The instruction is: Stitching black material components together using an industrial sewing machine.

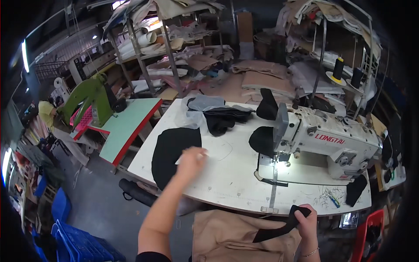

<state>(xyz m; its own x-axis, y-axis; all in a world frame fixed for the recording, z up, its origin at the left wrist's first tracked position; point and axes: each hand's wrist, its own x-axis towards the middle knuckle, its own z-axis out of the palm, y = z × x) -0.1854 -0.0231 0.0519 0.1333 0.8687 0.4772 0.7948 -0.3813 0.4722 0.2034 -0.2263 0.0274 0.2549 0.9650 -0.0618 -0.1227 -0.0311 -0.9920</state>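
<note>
My left hand is over the right edge of a large black fabric piece on the white sewing table. Its fingers are curled together, and a bit of something white shows at them, too small and smeared to name. Close to the table's front edge, my right hand grips a black fabric strip between thumb and fingers. The strip's free end hangs to the left over tan cloth at my lap. A white sewing machine stands on the right of the table, its lamp lit at the needle.
Black fabric pieces lie left of the machine, and a dark bundle with clear plastic lies behind. Small snips rest among thread scraps at the right. A green press and blue crates stand left; a red bin stands right.
</note>
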